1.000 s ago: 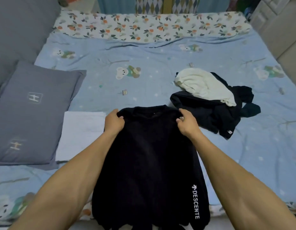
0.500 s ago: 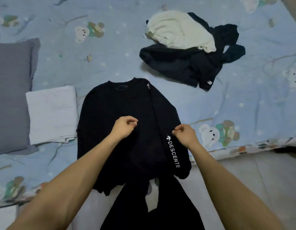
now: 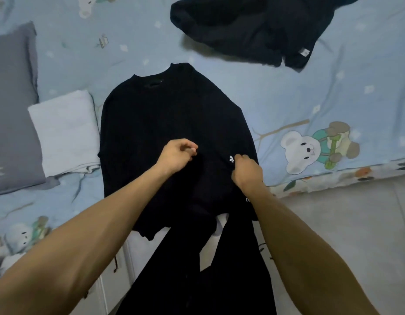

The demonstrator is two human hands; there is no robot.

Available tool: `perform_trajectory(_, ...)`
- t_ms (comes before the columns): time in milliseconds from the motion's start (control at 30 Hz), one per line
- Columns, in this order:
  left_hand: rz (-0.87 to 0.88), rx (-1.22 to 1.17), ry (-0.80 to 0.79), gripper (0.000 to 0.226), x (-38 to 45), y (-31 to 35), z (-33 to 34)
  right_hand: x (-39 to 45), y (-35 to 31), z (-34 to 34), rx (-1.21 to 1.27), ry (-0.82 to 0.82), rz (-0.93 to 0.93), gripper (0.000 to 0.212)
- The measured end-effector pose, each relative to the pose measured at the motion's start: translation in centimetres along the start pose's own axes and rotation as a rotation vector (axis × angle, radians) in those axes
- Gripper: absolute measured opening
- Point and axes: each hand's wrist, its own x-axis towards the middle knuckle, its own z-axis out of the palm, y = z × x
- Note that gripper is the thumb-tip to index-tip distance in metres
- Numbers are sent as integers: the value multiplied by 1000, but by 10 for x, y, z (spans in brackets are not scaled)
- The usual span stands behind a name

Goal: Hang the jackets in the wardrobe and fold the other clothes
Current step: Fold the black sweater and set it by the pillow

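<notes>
Shirt (image 3: 165, 123): black, flat on bed (image 3: 287, 96), collar away.
Left hand (image 3: 177, 154): curled above shirt; grasp unclear.
Right hand (image 3: 245, 170): pinches sleeve (image 3: 228, 142).

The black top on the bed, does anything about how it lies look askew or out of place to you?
Yes: the black top is not fully on the bed; its lower part hangs off the edge. The right hand grips its folded-in sleeve.

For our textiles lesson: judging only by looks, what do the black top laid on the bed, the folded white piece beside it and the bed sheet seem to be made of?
Black top: probably a soft knit, matte, no shine; weave too dark to read.
Folded white piece: likely cotton, matte, with soft rounded fold edges.
Bed sheet: thin woven fabric, perhaps cotton, with printed bears and fine creases.
</notes>
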Motion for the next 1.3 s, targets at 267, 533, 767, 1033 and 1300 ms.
perform_trajectory(267, 637, 688, -48, 66, -9, 56, 25, -50, 9, -90, 676, 22, -156, 29)
perform_trajectory(533, 620, 361, -37, 20, -3, 143, 0, -65, 34, -184, 140, 72, 24, 12)
perform_trajectory(767, 543, 339, 30, 13, 23, 220, -17, -70, 44, -279, 226, 303, 78, 28)
perform_trajectory(1033, 455, 222, -89, 37, 36, 257, 15, -54, 78, -326, 149, 372, 143, 26)
perform_trajectory(1300, 255, -93, 61, 12, -28, 137, -45, -50, -21, -252, 246, 104, -145, 28)
